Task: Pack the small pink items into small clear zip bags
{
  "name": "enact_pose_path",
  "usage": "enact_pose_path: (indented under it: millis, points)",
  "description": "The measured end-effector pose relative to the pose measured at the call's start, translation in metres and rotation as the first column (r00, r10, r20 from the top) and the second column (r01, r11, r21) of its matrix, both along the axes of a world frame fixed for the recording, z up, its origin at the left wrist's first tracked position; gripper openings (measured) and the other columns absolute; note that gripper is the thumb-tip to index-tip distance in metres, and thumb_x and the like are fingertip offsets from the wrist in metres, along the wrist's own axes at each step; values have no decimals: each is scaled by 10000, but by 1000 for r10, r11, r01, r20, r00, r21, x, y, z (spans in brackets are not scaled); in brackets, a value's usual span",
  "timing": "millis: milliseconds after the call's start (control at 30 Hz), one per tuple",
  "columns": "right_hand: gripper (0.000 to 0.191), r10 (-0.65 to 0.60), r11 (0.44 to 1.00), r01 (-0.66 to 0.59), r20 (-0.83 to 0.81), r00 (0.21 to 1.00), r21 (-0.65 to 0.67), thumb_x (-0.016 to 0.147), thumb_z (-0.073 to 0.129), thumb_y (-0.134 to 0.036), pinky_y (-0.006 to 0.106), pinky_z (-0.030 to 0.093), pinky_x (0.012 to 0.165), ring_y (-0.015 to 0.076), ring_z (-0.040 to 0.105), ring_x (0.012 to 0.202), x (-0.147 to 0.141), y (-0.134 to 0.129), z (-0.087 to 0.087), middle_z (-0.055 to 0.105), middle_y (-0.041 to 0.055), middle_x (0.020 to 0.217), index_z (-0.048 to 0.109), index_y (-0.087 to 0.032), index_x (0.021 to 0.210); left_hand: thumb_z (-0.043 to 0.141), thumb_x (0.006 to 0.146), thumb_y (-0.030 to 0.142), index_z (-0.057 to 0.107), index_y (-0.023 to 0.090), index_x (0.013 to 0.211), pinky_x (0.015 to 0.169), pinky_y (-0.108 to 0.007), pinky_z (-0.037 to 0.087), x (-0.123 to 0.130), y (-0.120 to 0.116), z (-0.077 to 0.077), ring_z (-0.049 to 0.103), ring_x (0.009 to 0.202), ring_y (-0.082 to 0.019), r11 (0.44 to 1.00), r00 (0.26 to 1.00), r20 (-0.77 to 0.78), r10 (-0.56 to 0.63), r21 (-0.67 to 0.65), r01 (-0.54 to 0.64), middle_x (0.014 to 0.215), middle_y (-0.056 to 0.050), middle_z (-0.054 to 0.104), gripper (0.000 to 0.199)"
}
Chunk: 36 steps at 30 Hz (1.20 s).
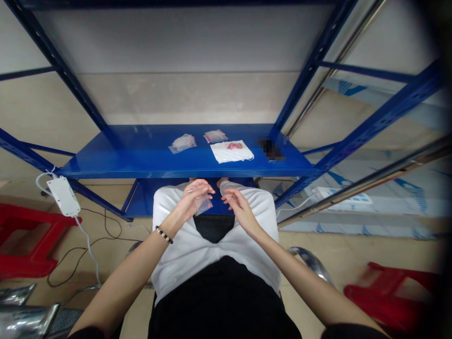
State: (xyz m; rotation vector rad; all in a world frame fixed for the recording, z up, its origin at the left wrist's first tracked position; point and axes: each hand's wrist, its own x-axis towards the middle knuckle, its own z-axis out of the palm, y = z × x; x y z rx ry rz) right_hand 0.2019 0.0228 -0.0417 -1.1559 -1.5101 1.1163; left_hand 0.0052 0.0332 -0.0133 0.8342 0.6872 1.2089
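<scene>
Clear bag [204, 206], blue shelf [141, 162] (glossy), black-and-white beaded bracelet [164, 234].

Workroom with blue steel shelving [141, 157]

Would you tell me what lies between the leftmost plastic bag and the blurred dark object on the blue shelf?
The head view shows a white sheet bearing a pink item there.

Blue steel shelving rack [310, 89] in front, blue shelf [106, 165] mid-frame. Grey-beige wall [183, 42] behind it. Tan floor [310, 254] below. Red stools at left [24, 245] and lower right [384, 301]. White power strip [63, 195] hangs left, black cables [81, 254] on floor. Plastic-wrapped panels with blue print [353, 221] lean right.
</scene>
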Motion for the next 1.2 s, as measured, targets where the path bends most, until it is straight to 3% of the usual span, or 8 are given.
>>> enact_pose_path:
  millis: [133,367,533,733,933,1200]
  points:
    - [265,41,999,-41,-1,999,-12,918,481,-347,281,457,650,170,606,805,-3,-4,0,656,51,927,541,-222,1144,785,735,257,620,150,915,685,-258,514,0,-3,8,654,779,-157,998,998,22,52,31,-53,838,-51,674,266]
    - [288,53,997,-54,-17,998,-53,930,465,-403,254,437,565,156,599,730,-4,3,-11,645,33,865,514,-221,1148,765,755,271,615,176,927,711,-283,521,-4,0,15,647,795,-153,999,990,141,19,36,-24,870,-35,661,248]
    - [288,99,994,-99,-14,995,-35,919,490,-393,253,442,563,149,598,712,-6,-7,-8,631,26,846,510,-211,1142,800,715,229,624,144,895,632,-260,487,-9,1,12,636,677,-140,983,988,-103,114,152,-98,816,-63,694,266]
    - [272,105,994,-105,9,994,-38,903,487,-330,272,464,605,153,597,731,-10,-11,-3,618,28,843,498,-208,1146,754,758,295,609,179,954,621,-271,499,-5,-1,7,614,651,-130,998,997,70,-13,64,9,794,-20,661,270]
    - [282,141,988,-141,2,990,-56,901,495,-335,276,460,610,150,590,714,-11,-10,-3,603,17,826,488,-207,1152,799,709,252,644,125,882,622,-254,488,-4,5,-1,635,669,-145,992,983,-174,62,117,-42,793,-82,695,265]
    - [285,165,984,-163,17,986,-73,900,492,-311,272,449,607,139,582,688,-14,-12,-6,591,4,820,477,-211,1166,746,759,219,629,137,942,643,-249,503,-6,3,2,633,714,-140,999,997,63,-38,26,37,814,-49,663,232]
